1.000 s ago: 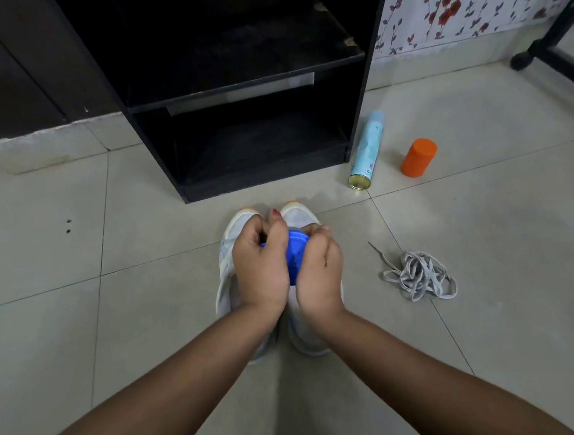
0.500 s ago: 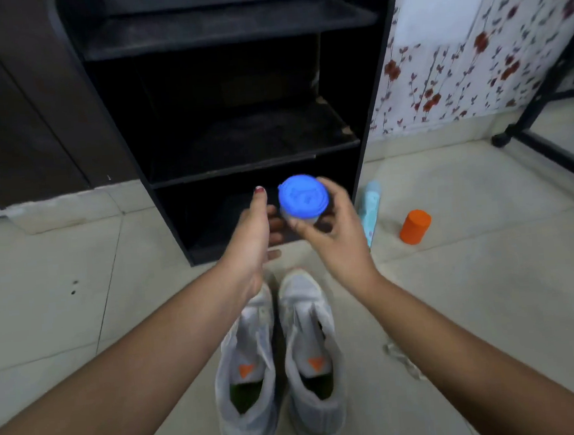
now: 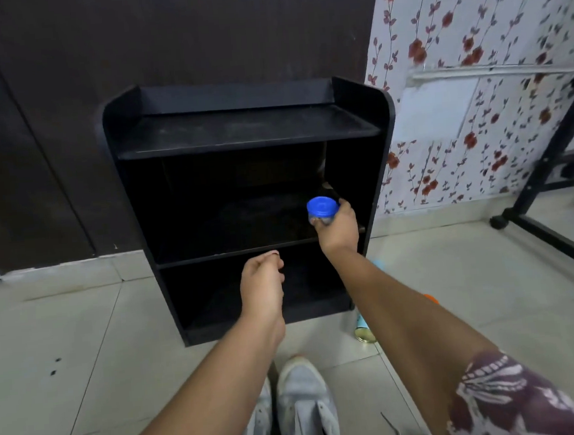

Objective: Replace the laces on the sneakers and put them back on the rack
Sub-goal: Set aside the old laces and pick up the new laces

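Status: early, by my read. Both sneakers (image 3: pixel 303 398) sit side by side on the floor (image 3: pixel 83 353) at the near edge of view, toes toward the rack (image 3: pixel 248 131), so they are not on it yet. No lace shows across the parts of the uppers in view, so I'd call them unlaced. The thin end of a grey lace (image 3: pixel 393 427) lies on the floor just right of them, mostly cut off by the frame. I can't tell whether it's old or new. Left to do: thread both sneakers, then lift the pair onto a shelf.

Hands:
- Your right hand (image 3: pixel 338 227) grips a small jar (image 3: pixel 320 219), fingers curled round its body, blue lid (image 3: pixel 322 206) up. It's at the right end of the rack's middle shelf (image 3: pixel 245 231). I can't tell whether the jar touches the board. Looks like you're parking it there, a side step rather than lacing.
- Your left hand (image 3: pixel 263 281) hangs just below that shelf's front edge, fingers loosely curled, nothing in it.

Task things vs hands:
- The sneakers are well apart from both hands, on the near side, between your forearms.
- The lace is near your right elbow, also well apart from the hands.
- Neither hand touches either.

A spray can (image 3: pixel 363 329) lies on the floor by the rack's right foot, partly behind your right arm.
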`<state>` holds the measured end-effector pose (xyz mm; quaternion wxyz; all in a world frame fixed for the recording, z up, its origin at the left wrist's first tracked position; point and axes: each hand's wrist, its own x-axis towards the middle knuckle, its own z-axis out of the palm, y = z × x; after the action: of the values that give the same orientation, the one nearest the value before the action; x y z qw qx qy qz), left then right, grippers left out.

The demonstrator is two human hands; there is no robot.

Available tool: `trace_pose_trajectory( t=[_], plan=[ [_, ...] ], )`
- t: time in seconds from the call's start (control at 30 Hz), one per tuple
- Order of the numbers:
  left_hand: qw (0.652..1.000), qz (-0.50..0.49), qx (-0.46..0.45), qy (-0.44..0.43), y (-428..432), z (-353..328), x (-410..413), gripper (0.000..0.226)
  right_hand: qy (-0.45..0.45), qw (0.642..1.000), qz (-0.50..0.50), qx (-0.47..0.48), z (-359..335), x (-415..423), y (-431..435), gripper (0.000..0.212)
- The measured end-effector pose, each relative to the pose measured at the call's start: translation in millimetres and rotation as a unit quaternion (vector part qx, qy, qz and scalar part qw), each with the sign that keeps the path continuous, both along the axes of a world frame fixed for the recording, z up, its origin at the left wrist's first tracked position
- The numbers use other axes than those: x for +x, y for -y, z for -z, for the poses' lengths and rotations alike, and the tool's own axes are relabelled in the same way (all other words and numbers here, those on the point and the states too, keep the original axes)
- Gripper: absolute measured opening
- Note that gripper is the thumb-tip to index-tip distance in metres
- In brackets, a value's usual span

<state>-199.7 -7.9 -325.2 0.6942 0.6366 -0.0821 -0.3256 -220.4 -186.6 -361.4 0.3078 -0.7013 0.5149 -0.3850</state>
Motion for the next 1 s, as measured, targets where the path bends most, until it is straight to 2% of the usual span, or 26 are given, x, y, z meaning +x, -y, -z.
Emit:
trace_pose_trajectory(
  t=[0.13,0.33,0.43,0.53,0.6,0.7,0.77,0.83,0.9,1.0],
  plan=[
    [1.0,0.021,0.018,-0.003,-3.1,6.2,-1.3,0.016,-0.05,0.999,0.006,0.004,-0.9,4.6,18.5,0.062],
    [0.999,0.044,0.031,-0.002,-7.1,13.9,-0.7,0.016,-0.025,0.999,-0.005,0.042,1.3,-1.3,17.7,0.061],
    [0.996,0.075,0.042,0.005,-12.9,20.8,-5.5,0.017,0.03,0.998,-0.036,0.044,4.3,-17.1,-13.5,0.065],
    [0.99,0.124,0.068,0.018,-25.9,37.5,-15.8,0.017,0.116,0.986,-0.064,0.106,13.2,-43.3,-55.6,0.062],
    [0.982,0.16,0.093,0.024,-39.2,52.9,-25.3,0.016,0.15,0.972,-0.082,0.161,24.6,-67.6,-83.2,0.05],
    [0.964,0.223,0.141,0.027,-68.3,78.3,-42.4,0.016,0.142,0.954,-0.12,0.236,48.8,-113.1,-124.5,0.02],
    [0.95,0.262,0.17,0.029,-85.5,91.4,-54.2,0.016,0.131,0.939,-0.128,0.291,65.2,-143.6,-144.4,0.012],
    [0.937,0.293,0.188,0.028,-99.0,99.6,-64.3,0.016,0.124,0.929,-0.098,0.335,83.9,-173.3,-157.0,0.014],
    [0.926,0.321,0.199,0.019,-108.4,108.9,-74.1,0.017,0.131,0.925,-0.017,0.356,108.0,-204.7,-167.2,0.013],
    [0.916,0.348,0.197,0.021,-116.5,120.5,-84.8,0.016,0.057,0.95,0.11,0.288,151.3,-250.3,-177.5,0.016]
  ],
)
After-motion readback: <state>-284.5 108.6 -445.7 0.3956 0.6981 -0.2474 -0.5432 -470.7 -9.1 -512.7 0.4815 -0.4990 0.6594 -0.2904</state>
